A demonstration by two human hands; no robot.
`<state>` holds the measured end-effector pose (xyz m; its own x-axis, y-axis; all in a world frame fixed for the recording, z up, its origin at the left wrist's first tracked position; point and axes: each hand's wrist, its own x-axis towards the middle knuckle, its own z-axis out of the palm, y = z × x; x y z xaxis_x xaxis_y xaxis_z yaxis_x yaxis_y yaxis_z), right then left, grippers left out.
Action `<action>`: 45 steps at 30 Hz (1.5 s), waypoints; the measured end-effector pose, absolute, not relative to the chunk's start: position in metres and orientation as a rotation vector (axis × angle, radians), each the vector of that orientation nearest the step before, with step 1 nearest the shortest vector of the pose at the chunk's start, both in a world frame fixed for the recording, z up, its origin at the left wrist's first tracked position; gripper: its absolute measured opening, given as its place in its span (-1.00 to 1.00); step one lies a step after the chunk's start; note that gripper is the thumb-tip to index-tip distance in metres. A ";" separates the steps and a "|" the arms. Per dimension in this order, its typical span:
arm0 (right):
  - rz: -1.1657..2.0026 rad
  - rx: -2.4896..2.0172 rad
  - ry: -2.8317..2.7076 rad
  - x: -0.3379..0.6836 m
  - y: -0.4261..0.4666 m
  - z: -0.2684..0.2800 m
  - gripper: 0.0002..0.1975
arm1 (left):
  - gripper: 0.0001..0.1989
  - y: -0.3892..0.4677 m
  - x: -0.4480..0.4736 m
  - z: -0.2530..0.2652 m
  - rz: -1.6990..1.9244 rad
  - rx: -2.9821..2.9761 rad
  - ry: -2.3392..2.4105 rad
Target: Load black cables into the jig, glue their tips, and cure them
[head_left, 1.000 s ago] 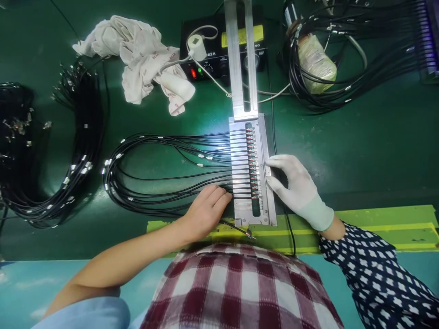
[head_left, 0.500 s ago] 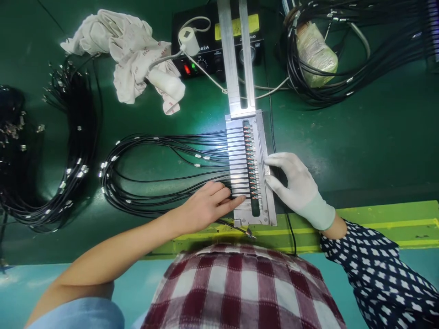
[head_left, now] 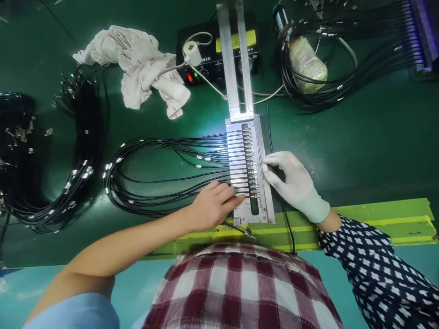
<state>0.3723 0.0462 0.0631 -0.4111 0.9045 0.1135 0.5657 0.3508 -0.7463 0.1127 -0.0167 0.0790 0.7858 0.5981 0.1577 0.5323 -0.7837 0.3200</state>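
Observation:
My bare left hand (head_left: 212, 205) rests at the lower left of a metal fixture (head_left: 243, 211). Its fingers curl over the lowest black cable (head_left: 185, 197) in the fixture, with the thumb stretched along it; the exact grip is partly hidden. Several thin black cables lie side by side in the slots, their small stripped or tipped ends in a row over a long opening. My right hand (head_left: 291, 183), in a white glove, touches the fixture's right edge with thumb and forefinger apart, nothing between them. One loose cable end (head_left: 248, 234) pokes out below my left hand.
A black control box (head_left: 212, 68) stands behind the fixture's metal arm (head_left: 230, 64). Crumpled white cloth (head_left: 140, 68) lies to its left. Cable bundles hang in loops at the left (head_left: 84, 132) and upper right (head_left: 288, 87), the latter around a plastic-wrapped lump (head_left: 308, 68). Yellow-green tape (head_left: 377, 224) edges the table.
The view has shifted slightly, so the table things appear a little lower and displaced. Both hands keep almost the same places on the fixture.

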 end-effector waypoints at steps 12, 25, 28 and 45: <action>0.804 -1.207 -2.159 0.374 0.037 0.064 -0.74 | -0.79 -0.038 0.103 0.102 0.289 2.358 0.876; 0.857 -1.237 -2.138 0.374 0.037 0.066 -0.75 | -0.85 -0.042 0.102 0.094 0.603 2.004 1.074; 0.865 -1.235 -2.134 0.375 0.037 0.066 -0.76 | -0.77 -0.036 0.101 0.090 0.537 2.018 1.017; 0.886 -1.255 -2.138 0.375 0.038 0.066 -0.76 | -0.60 -0.023 0.101 0.092 0.489 2.037 0.898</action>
<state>0.3750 0.0382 0.0658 -0.4476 0.8892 0.0952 0.5614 0.3623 -0.7440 0.1008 -0.0233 0.0924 0.6679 0.7441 0.0170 0.4185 -0.3943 0.8181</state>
